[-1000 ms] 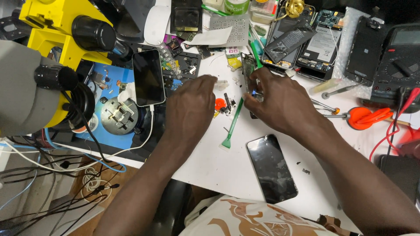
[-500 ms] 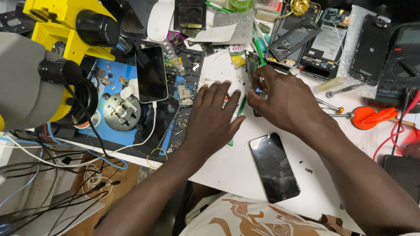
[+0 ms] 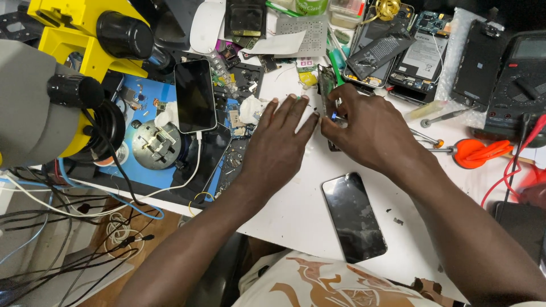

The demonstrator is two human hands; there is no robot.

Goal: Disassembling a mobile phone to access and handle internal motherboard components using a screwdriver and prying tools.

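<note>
— What are the two hands doing?

— The left hand [image 3: 277, 149] lies flat on the white surface [image 3: 296, 210], fingers stretched out and close together, palm down, its grip wide and holding nothing. Its fingertips reach a crumpled white tissue [image 3: 249, 109].

— And the other?

— The right hand [image 3: 369, 133] sits just beside it, thumb nearly touching the left index finger. Its grip is narrow, pinched on a slim dark phone frame [image 3: 326, 85] that stands on edge beneath the fingers; how much of the frame they cover I cannot tell.

— What lies around them?

— Below the right wrist, a black phone [image 3: 354, 216] lies flat, screen up. Left of the left hand, another phone [image 3: 195, 95] rests on a blue work mat [image 3: 142, 170] with a white cable plugged in. Right of the right hand lie a screwdriver [image 3: 424, 136] and red-handled pliers [image 3: 478, 152]. Beyond the fingertips, opened phones [image 3: 421, 54] show their insides. Far left stands a yellow and grey microscope [image 3: 51, 68].
</note>
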